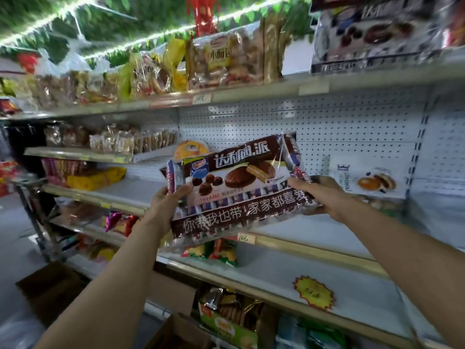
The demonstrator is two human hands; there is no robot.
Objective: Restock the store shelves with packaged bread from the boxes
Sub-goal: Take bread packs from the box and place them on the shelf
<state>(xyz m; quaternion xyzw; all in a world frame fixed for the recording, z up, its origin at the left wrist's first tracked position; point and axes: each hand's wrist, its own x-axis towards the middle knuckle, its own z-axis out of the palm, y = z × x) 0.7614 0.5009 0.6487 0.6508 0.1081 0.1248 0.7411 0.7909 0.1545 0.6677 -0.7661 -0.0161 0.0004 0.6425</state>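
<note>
Both hands, left and right, grip the ends of the soft, crinkly, likely light pie pack; supporting its underside prevents sagging.

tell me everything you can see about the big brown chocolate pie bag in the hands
The chocolate pie bag is a large, glossy plastic pack, brown with white Chinese lettering, pictures of chocolate-coated pies and a clear band showing small purple-and-white wrapped pieces inside. It is held in the air, tilted up to the right, in front of a mostly bare shelf. The left hand grips its left end, and the right hand grips its right end.
</note>
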